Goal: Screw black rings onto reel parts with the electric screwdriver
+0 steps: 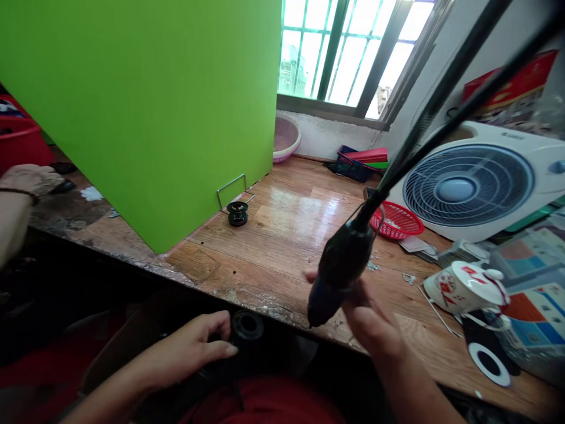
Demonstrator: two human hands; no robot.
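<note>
My right hand (368,321) grips the dark handle of a fishing rod (342,268) that slants up to the top right over the wooden table (282,235). Low in front of the table edge, my left hand (189,347) rests with fingers curled beside a black spool (248,325); whether it grips anything is hidden in the dark. A second black spool (237,213) stands on the table by the foot of a green board (145,106).
A white fan (474,182) leans at the right behind a red basket (396,221). A white teapot (465,287) and printed boxes (534,294) crowd the right edge. Another person's arm (20,188) reaches in at the left near a red tub (22,141).
</note>
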